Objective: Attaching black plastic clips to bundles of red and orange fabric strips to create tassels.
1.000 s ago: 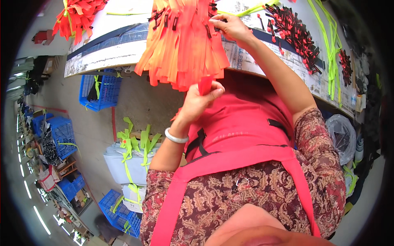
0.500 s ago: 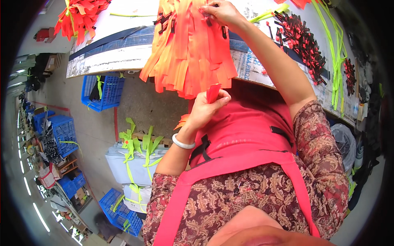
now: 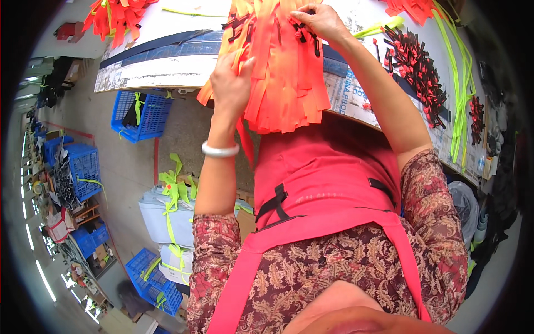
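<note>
Left hand point(image 3: 231, 84), right hand point(image 3: 324, 23), at orange strips point(image 3: 285, 86)

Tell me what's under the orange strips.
The white tabletop and its dark blue band show on both sides of the orange strips, so they likely run beneath; the covered part cannot be seen. Small black pieces lie on top, some near the right hand.

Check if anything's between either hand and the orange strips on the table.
Nothing visible: the right hand is at the upper right of the orange strips, the left hand over their left side. The black-and-red pieces lie apart, farther right.
</note>
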Tool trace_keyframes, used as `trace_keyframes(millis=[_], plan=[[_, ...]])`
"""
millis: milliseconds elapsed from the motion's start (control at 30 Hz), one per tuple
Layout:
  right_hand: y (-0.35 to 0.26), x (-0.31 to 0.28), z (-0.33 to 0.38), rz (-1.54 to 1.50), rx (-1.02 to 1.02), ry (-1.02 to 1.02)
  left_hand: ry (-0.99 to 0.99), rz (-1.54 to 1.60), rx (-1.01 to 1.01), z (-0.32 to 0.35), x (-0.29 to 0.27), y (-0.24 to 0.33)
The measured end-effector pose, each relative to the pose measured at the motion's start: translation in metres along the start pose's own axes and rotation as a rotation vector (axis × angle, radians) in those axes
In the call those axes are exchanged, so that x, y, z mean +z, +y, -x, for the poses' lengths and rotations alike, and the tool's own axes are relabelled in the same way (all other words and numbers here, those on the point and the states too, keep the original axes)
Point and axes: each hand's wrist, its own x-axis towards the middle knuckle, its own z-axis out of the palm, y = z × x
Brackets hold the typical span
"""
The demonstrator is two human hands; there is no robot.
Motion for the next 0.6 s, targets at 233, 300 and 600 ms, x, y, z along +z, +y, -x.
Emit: trace_keyframes(millis=[233, 300, 600], plan=[[-0.01, 0.011, -0.007, -0.179, 0.147, 0.002, -0.047, 0.215, -0.158, -0.01, 0.006, 0.007], [0.002, 0.008, -0.028, -0.521, 0.187, -0.147, -0.101, 0.296, -0.209, -0.005, 0.001, 0.022], [0.008, 0.016, -0.004, -0.33, -0.154, 0.219, -0.104, 0.388, -0.335, 0.06, -0.028, 0.0]])
